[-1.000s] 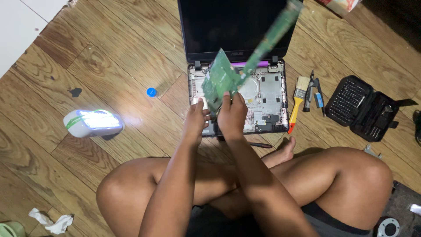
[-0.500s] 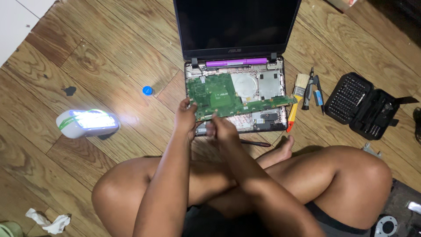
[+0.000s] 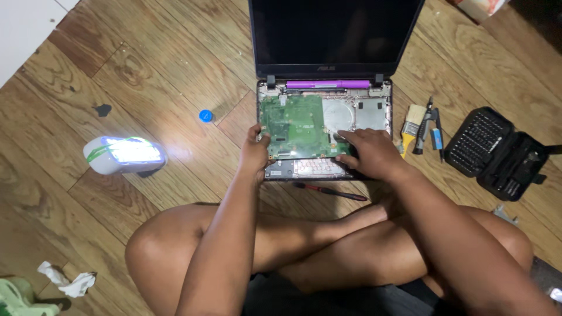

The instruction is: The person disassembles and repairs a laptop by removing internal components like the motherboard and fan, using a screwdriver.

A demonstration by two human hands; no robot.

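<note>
Green circuit board (image 3: pixel 295 124) under both hands, black bit case (image 3: pixel 494 152) right

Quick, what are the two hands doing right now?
Left hand: fingers curled on the left edge of the green circuit board in the opened laptop.
Right hand: open, lying flat on the laptop base.

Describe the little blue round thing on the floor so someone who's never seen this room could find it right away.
Start at the opened black laptop lying on the brown wooden plank floor and look to its left. The small round blue cap lies alone on the planks, between the laptop and the glowing white lamp. It is the only bright blue, coin-shaped thing on that side.
</note>
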